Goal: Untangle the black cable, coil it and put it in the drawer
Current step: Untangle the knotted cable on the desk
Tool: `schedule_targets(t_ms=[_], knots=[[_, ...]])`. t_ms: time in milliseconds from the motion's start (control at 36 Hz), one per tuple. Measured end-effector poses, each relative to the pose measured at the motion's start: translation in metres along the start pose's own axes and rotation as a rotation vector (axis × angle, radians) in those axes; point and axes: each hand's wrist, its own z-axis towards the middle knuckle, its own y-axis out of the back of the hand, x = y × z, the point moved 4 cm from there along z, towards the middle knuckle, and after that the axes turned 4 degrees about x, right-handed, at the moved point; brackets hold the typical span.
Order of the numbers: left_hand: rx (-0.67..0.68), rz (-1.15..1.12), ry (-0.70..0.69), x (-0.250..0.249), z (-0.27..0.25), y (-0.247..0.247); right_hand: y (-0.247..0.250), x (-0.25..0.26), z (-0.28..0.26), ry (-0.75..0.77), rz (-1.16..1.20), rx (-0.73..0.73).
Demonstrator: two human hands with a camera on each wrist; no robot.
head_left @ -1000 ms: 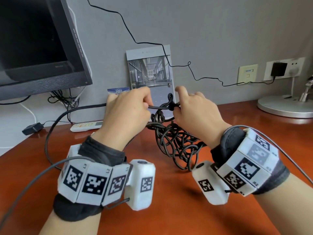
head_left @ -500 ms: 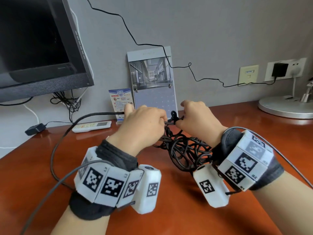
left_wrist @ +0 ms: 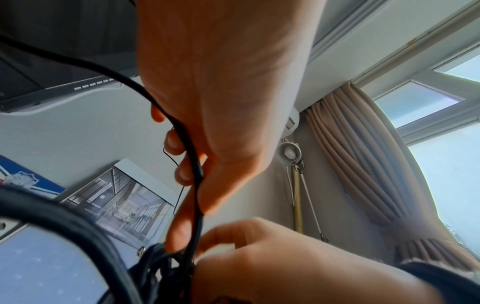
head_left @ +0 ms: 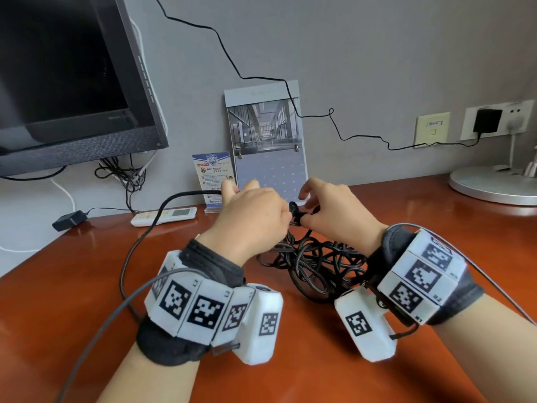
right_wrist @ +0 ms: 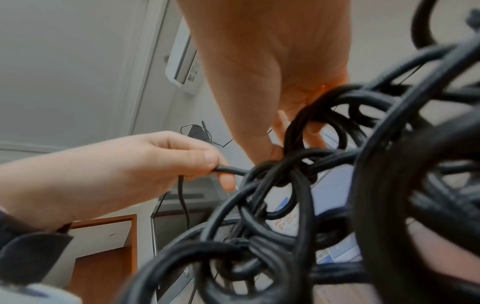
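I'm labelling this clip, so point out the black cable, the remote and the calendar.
black cable [head_left: 316, 266]: head view, middle of the tangled bundle on the desk.
remote [head_left: 164, 217]: head view, middle of its white body.
calendar [head_left: 263, 126]: head view, on its building photo.

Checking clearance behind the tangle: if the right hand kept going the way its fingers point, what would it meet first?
Probably the wall calendar standing beyond the right hand; depth is unclear.

Cable tangle [head_left: 313, 266] on desk [head_left: 72, 286]

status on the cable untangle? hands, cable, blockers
Left hand grips a free strand; right hand pinches the knot. Black cable tangled, bundle on the desk. No drawer in view.
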Motion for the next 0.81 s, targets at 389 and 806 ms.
schedule_targets(t_ms=[389,806], knots=[[-0.215,0.084,-0.011,0.017,0.001,0.014,0.003,-0.003,0.001,-0.110,0.087,0.186],[-0.190,0.190,-0.096,-0.005,-0.002,0.016,-0.008,0.010,-0.002,-0.071,-0.138,0.127]])
